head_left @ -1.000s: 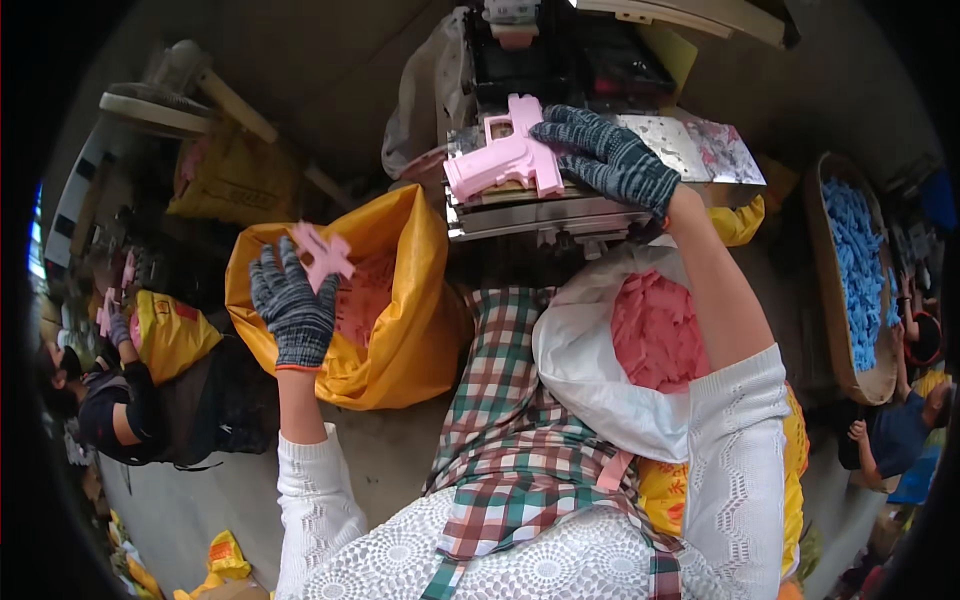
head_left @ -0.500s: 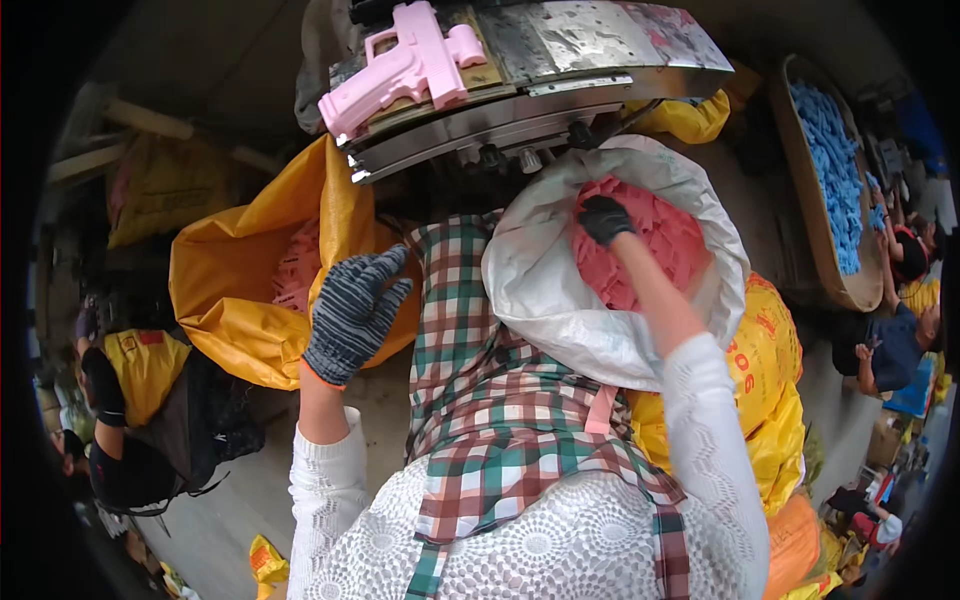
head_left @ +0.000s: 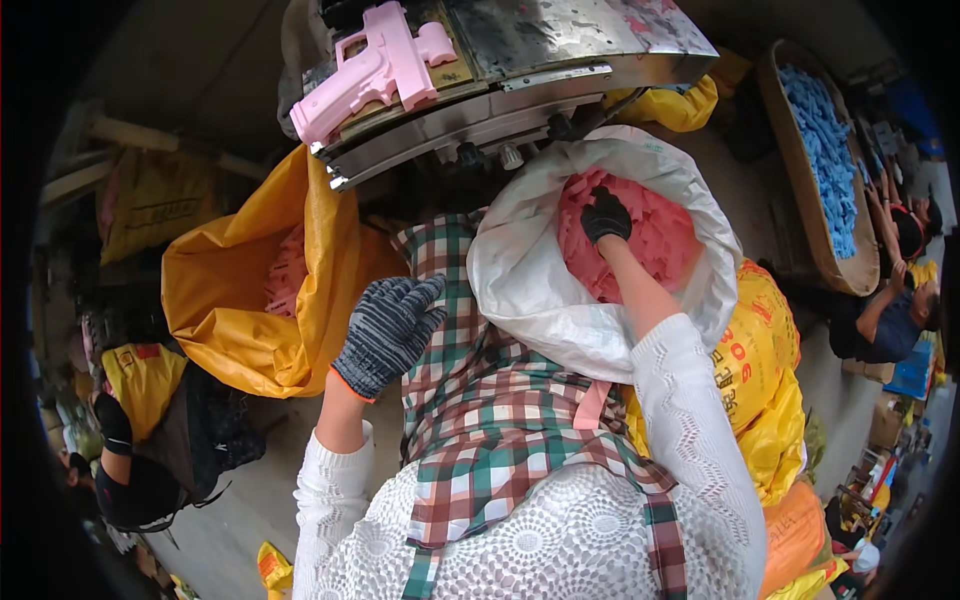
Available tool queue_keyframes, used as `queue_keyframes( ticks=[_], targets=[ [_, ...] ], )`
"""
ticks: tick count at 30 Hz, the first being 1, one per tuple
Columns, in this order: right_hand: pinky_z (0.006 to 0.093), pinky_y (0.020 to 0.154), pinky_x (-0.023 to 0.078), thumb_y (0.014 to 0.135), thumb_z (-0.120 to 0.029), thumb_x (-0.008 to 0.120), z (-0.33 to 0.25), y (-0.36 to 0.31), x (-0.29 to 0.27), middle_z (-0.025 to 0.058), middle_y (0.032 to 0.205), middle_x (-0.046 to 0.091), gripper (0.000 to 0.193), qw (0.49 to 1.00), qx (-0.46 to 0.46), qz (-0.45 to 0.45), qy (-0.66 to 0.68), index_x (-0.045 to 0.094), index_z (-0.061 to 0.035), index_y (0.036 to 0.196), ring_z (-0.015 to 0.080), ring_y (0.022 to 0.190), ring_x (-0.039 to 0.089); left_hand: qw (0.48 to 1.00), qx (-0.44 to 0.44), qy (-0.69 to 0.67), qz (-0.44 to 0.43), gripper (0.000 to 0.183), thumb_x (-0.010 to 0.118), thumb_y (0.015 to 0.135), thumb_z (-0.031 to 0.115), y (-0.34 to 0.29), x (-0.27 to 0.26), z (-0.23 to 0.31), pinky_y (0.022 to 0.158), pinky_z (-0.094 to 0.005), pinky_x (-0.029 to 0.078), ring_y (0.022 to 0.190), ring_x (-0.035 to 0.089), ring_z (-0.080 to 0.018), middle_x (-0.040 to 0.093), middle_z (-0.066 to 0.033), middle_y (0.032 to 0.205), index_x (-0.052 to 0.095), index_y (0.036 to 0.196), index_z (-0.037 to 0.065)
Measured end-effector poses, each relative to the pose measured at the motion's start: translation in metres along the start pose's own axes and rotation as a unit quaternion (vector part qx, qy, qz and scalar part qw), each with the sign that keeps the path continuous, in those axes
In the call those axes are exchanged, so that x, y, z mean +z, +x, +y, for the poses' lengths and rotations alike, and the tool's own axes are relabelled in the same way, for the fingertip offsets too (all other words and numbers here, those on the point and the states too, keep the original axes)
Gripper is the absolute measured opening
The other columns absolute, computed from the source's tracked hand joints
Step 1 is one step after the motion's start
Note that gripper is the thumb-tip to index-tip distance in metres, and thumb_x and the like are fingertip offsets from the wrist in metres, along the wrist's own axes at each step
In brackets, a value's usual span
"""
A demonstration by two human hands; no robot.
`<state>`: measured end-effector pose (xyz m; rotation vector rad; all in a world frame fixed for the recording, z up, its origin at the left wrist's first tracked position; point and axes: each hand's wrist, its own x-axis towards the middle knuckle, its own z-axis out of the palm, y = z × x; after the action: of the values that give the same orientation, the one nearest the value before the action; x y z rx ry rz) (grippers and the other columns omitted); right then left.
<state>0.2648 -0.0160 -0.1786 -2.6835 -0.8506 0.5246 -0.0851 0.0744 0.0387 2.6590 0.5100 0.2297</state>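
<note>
My right hand (head_left: 606, 217), in a dark glove, is inside a white woven sack (head_left: 510, 280) over a heap of pink plastic pieces (head_left: 655, 240). Its fingers are bent in, and what they hold is hidden. In a grey striped knit glove, my left hand (head_left: 388, 335) hovers over my checked apron, beside a yellow-orange sack (head_left: 240, 350). Its fingers are slightly bent and apart, with nothing seen in them. More pink pieces (head_left: 287, 272) lie inside that sack. A pink toy pistol (head_left: 375, 75) lies on the machine ahead.
The metal machine (head_left: 570, 45) with knobs along its front edge stands ahead. A long basket (head_left: 790, 150) of blue pieces (head_left: 822, 160) is at the far right. Yellow sacks (head_left: 765, 340) stand beside the white one. Other people work at both sides.
My left hand has moved right and slightly down, over the apron. My right hand stays in the white sack, its fingers now drawn in more. The view has shifted slightly.
</note>
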Motion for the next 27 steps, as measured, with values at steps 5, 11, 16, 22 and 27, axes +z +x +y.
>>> queue_keyframes(
  ticks=[5, 11, 16, 22, 27],
  targets=[
    [0.0374, 0.098, 0.040, 0.068, -0.041, 0.064, 0.033, 0.019, 0.039, 0.0145, 0.125, 0.052, 0.067, 0.998, 0.030, -0.044, -0.018, 0.048, -0.0146, 0.127, 0.0305, 0.116, 0.050, 1.000, -0.012, -0.001, -0.003, 0.034, 0.065, 0.076, 0.011, 0.002, 0.000, 0.004, 0.081, -0.0397, 0.045, 0.086, 0.058, -0.0337, 0.063, -0.0152, 0.091, 0.061, 0.109, 0.002],
    [0.0419, 0.081, 0.048, 0.074, -0.019, 0.055, 0.035, -0.012, -0.090, 0.0188, 0.099, 0.062, 0.030, 0.988, -0.139, 0.056, -0.030, 0.061, -0.0062, 0.100, 0.0361, 0.092, 0.060, 1.000, -0.023, -0.004, 0.000, 0.036, 0.065, 0.076, 0.012, 0.002, -0.001, 0.014, 0.083, -0.0403, 0.045, 0.090, 0.057, -0.0322, 0.063, -0.0136, 0.096, 0.060, 0.111, 0.003],
    [0.0410, 0.088, 0.044, 0.077, -0.009, 0.054, -0.001, -0.141, -0.170, 0.0176, 0.105, 0.059, 0.027, 0.917, -0.382, 0.098, 0.056, 0.059, -0.0027, 0.103, 0.0346, 0.099, 0.056, 0.986, 0.104, -0.051, 0.118, 0.061, 0.070, 0.071, 0.025, 0.043, 0.009, 0.051, 0.094, -0.0411, 0.039, 0.108, 0.052, -0.0354, 0.055, -0.0181, 0.118, 0.050, 0.123, 0.001],
    [0.0427, 0.092, 0.043, 0.075, -0.021, 0.063, -0.083, -0.215, -0.204, 0.0191, 0.106, 0.059, 0.041, 0.776, -0.567, 0.252, 0.115, 0.057, 0.0008, 0.109, 0.0349, 0.100, 0.057, 0.951, -0.007, -0.310, 0.008, 0.067, 0.074, 0.065, 0.011, 0.045, 0.024, 0.049, 0.097, -0.0352, 0.039, 0.107, 0.056, -0.0356, 0.058, -0.0201, 0.116, 0.049, 0.126, -0.001],
    [0.0407, 0.093, 0.043, 0.076, -0.010, 0.063, -0.088, -0.209, -0.207, 0.0161, 0.112, 0.058, 0.036, 0.830, -0.520, 0.129, 0.154, 0.057, -0.0035, 0.111, 0.0316, 0.109, 0.054, 0.955, 0.076, 0.110, 0.265, 0.062, 0.066, 0.066, 0.039, 0.048, 0.018, 0.050, 0.080, -0.0429, 0.044, 0.085, 0.058, -0.0316, 0.061, -0.0146, 0.096, 0.058, 0.119, 0.008]
  ],
)
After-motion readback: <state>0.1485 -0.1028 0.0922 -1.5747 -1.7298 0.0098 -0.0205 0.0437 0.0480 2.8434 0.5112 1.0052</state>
